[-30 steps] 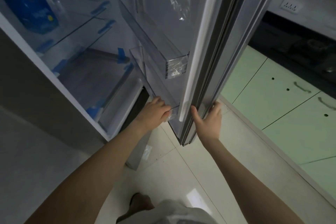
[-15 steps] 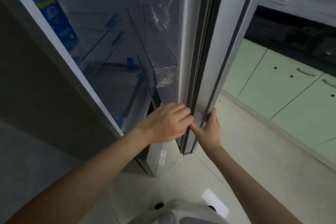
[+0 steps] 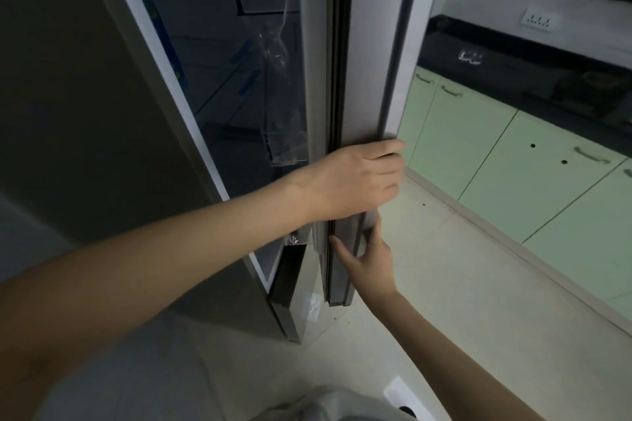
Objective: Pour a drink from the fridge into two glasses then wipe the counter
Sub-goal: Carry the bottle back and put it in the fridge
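fridge door: standing almost edge-on to the cam, partly open, dark gasket strip facing us.
left hand: reaching across and wrapping its fingers round the door's outer edge, so the grip is holding the door, not wide open.
right hand: sitting lower on the same edge, fingers fairly straight and pressing flat on it w/ thumb on the gasket side. More a push than a clamp.
drink: only a thin blue sliver is showing inside the fridge, upper left, behind the cabinet's white edge. Can't tell if it's a carton or bottle.
glasses: two clear ones are sitting on the dark surface far right, near its back edge, well apart from the fridge.
handling, imo: the door is stiff and heavy-ish, so take the long edge, not the clear door bins. The drink is prob smooth and a bit slippery when cold; I'd be grabbing it round the middle.
step, my guess: just working the door, nothing poured yet.
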`<state>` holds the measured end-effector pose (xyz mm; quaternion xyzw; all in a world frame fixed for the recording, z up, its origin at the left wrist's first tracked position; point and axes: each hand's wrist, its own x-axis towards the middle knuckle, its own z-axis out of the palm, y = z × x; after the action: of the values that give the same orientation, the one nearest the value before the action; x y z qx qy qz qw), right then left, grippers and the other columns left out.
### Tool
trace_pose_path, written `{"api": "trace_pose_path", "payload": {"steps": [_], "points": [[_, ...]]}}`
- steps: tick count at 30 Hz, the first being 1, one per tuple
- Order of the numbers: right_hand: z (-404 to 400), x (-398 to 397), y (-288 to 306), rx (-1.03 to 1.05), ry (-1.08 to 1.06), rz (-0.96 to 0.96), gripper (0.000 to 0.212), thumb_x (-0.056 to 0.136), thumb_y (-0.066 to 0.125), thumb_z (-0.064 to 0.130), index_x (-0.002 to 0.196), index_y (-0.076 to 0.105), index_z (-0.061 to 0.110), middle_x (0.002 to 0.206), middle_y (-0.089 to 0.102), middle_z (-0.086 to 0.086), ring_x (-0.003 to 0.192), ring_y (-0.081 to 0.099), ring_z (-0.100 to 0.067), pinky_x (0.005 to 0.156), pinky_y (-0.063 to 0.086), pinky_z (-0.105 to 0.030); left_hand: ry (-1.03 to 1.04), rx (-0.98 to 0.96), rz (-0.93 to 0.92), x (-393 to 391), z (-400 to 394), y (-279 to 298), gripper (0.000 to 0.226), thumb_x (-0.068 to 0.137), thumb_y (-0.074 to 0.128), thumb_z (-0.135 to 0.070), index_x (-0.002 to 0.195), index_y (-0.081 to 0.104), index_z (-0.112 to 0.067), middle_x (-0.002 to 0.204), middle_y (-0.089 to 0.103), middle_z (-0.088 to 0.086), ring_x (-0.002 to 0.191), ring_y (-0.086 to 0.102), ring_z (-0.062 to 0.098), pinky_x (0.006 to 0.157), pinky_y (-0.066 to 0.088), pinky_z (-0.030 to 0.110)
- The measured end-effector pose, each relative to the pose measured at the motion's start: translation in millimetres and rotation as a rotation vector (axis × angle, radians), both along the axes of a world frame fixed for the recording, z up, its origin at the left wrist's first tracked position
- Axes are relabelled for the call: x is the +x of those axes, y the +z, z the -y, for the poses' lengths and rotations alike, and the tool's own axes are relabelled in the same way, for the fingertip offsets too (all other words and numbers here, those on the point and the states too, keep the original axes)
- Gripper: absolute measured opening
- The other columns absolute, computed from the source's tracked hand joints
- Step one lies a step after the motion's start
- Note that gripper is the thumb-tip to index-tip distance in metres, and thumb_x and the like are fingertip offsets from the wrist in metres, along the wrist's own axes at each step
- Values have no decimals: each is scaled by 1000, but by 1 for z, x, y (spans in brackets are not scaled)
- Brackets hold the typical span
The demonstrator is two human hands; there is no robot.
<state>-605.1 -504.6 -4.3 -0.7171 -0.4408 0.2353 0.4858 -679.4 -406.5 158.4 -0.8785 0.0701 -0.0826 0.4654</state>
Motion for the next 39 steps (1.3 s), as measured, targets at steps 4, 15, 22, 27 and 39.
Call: {"api": "trace_pose_path", "payload": {"steps": [4, 15, 22, 27, 39], "points": [[0, -6, -3, 26, 38, 40, 65, 96, 54, 39, 151, 19, 30, 98, 68, -9, 85, 64, -21, 79, 54, -46, -41, -25, 26, -8, -1, 0, 26, 93, 40, -2, 89, 62, -15, 94, 62, 1, 98, 55, 24, 111, 32, 39], [-13, -45, -7, 83, 71, -77, 67, 94, 57, 40, 147, 16, 48, 121, 59, 8, 110, 56, -11, 96, 48, -32, -51, -112, 65, -55, -14, 1, 21, 95, 42, -11, 86, 60, -15, 90, 60, 1, 97, 54, 24, 109, 30, 38], [-34, -84, -3, 125, 88, -177, 64, 91, 65, 34, 140, 26, 45, 120, 54, 10, 104, 54, 8, 83, 50, -20, -58, -157, 150, -99, -30, -5, 20, 95, 46, -19, 80, 57, -14, 83, 57, 0, 89, 53, 22, 108, 32, 36], [-56, -124, 4, 138, 126, -207, 65, 91, 66, 29, 138, 24, 43, 121, 44, 10, 103, 52, 6, 88, 51, -21, -22, -109, 257, -138, -45, -11, 19, 92, 52, -24, 75, 57, -17, 77, 56, -3, 83, 58, 19, 100, 33, 33], [-61, -125, 5, 174, 185, -206, 69, 88, 68, 33, 118, 17, 69, 118, 40, 23, 106, 47, 12, 90, 50, -21, 87, -91, 358, -136, -40, -23, 14, 84, 55, -15, 70, 54, -17, 71, 55, -2, 73, 60, 18, 98, 34, 32]]}}
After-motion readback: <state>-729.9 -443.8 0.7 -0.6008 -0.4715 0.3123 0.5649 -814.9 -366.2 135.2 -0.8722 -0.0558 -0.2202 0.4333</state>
